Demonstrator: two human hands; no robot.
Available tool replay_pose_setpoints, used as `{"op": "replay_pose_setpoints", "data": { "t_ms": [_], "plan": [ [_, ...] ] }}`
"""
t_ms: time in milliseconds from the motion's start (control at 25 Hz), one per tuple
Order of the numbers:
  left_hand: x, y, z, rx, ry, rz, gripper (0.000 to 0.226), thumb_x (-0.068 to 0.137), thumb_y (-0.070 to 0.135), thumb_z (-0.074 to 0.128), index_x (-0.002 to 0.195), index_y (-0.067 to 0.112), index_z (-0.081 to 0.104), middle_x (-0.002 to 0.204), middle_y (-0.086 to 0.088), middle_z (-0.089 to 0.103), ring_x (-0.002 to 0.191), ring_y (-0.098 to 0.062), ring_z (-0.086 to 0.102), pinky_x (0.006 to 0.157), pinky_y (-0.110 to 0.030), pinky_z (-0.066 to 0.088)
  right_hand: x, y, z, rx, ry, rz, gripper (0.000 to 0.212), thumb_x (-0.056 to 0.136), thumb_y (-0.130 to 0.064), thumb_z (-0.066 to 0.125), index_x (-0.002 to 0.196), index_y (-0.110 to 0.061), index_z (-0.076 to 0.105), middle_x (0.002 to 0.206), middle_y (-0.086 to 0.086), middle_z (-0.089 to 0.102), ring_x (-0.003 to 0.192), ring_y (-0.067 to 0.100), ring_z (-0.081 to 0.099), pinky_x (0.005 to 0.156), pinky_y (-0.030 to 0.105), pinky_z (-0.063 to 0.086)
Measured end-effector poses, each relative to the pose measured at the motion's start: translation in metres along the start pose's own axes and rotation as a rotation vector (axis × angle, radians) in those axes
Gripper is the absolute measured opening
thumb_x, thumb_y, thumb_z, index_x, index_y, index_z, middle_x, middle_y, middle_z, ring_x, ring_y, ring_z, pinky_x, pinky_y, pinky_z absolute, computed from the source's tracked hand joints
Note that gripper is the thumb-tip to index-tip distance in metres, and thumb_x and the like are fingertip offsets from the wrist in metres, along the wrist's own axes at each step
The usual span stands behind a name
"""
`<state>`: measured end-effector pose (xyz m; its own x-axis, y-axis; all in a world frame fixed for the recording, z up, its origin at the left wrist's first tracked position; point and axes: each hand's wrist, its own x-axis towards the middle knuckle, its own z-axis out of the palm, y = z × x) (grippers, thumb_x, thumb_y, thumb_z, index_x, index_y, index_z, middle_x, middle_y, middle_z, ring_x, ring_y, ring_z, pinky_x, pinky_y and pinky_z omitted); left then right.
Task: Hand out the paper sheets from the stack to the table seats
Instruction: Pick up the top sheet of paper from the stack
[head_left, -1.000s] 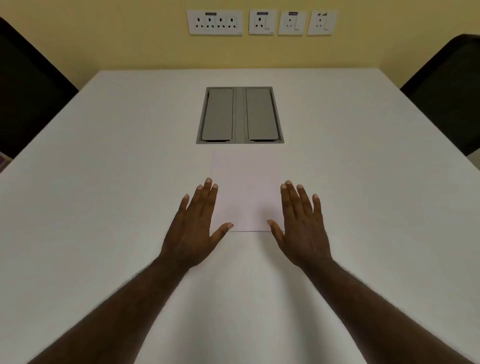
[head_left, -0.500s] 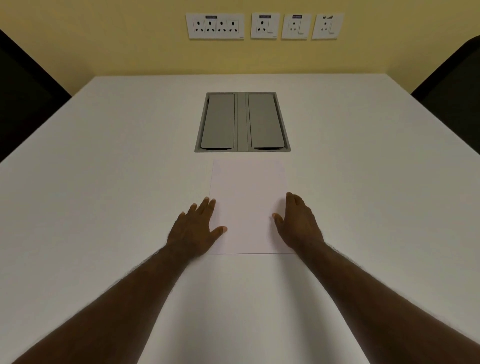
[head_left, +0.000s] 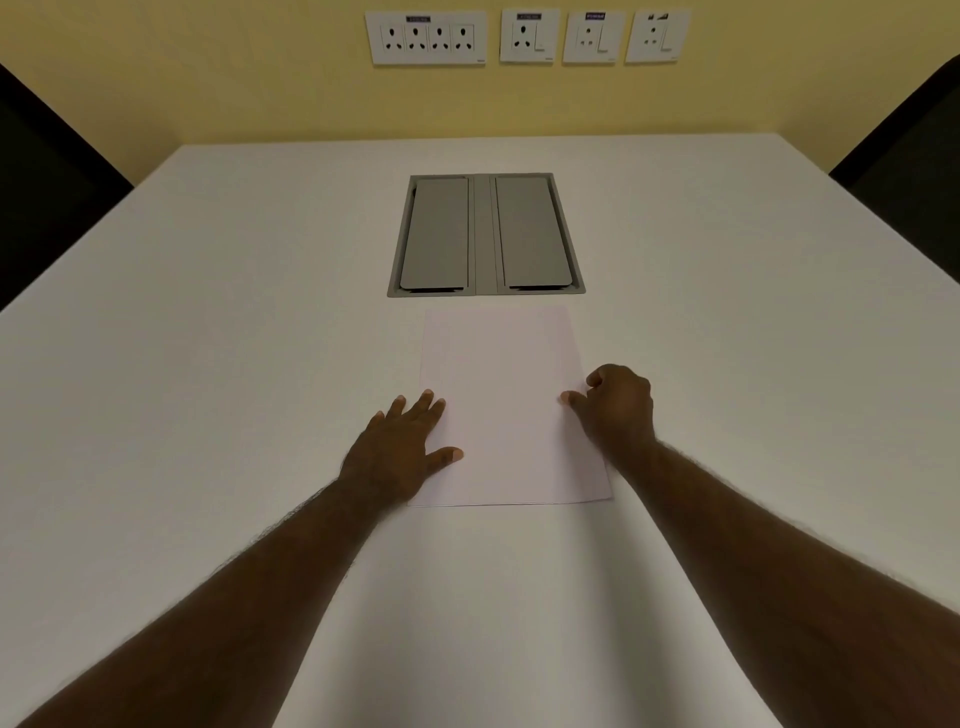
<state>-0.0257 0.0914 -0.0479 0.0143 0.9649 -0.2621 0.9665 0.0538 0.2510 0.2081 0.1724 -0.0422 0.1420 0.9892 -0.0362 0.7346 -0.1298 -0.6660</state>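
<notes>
A stack of white paper sheets (head_left: 506, 405) lies flat on the white table (head_left: 208, 364), just in front of the grey panel. My left hand (head_left: 402, 449) rests flat on the stack's left edge, fingers spread and thumb lying on the paper. My right hand (head_left: 618, 408) sits at the stack's right edge with its fingers curled under; its thumb and fingertips touch the paper's edge. I cannot tell whether a sheet is pinched or lifted.
A grey recessed panel with two lids (head_left: 485, 236) is set in the table's middle. Dark chair backs stand at the far left (head_left: 47, 197) and far right (head_left: 904, 150). White socket plates (head_left: 527, 36) hang on the yellow wall.
Both hands have slid forward along the sides of the stack. My right hand went from flat and spread to curled at the paper's right edge. The left stays flat.
</notes>
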Motion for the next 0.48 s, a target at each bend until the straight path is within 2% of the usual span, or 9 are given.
{"op": "replay_pose_setpoints", "data": {
  "t_ms": [80, 200, 280, 480],
  "plan": [
    [0.001, 0.000, 0.000, -0.002, 0.005, -0.005, 0.073, 0.094, 0.056, 0.037, 0.153, 0.025, 0.007, 0.162, 0.006, 0.000, 0.150, -0.020, 0.000, 0.119, -0.036, 0.004, 0.008, -0.005, -0.003, 0.015, -0.005, 0.033, 0.034, 0.074, -0.027, 0.081, 0.095, -0.004, 0.067, 0.101, 0.009, 0.069, 0.094, 0.026, 0.063, 0.074, 0.023, 0.037],
    [0.001, 0.000, 0.001, -0.019, 0.012, -0.006, 0.074, 0.093, 0.056, 0.039, 0.153, 0.026, 0.009, 0.162, 0.007, 0.002, 0.150, -0.020, 0.002, 0.119, -0.037, 0.004, 0.013, -0.010, -0.007, 0.071, 0.029, 0.082, 0.029, 0.067, -0.021, 0.087, 0.082, -0.005, 0.068, 0.087, 0.008, 0.071, 0.077, 0.021, 0.062, 0.068, 0.023, 0.039],
    [0.000, 0.000, 0.000, -0.036, 0.017, -0.007, 0.073, 0.093, 0.056, 0.041, 0.153, 0.026, 0.010, 0.162, 0.007, 0.002, 0.150, -0.020, 0.002, 0.119, -0.036, 0.004, 0.011, -0.011, -0.006, 0.077, 0.053, 0.076, 0.025, 0.067, -0.016, 0.086, 0.079, -0.004, 0.068, 0.082, 0.008, 0.069, 0.079, 0.024, 0.064, 0.067, 0.024, 0.041],
    [-0.001, 0.000, 0.001, -0.055, 0.027, -0.007, 0.074, 0.092, 0.056, 0.041, 0.152, 0.025, 0.011, 0.162, 0.007, 0.003, 0.150, -0.019, 0.002, 0.119, -0.036, 0.003, 0.004, -0.011, 0.004, 0.050, 0.074, 0.029, 0.026, 0.080, -0.004, 0.071, 0.105, -0.011, 0.068, 0.099, 0.010, 0.073, 0.096, 0.028, 0.066, 0.077, 0.028, 0.049]
  ]
}}
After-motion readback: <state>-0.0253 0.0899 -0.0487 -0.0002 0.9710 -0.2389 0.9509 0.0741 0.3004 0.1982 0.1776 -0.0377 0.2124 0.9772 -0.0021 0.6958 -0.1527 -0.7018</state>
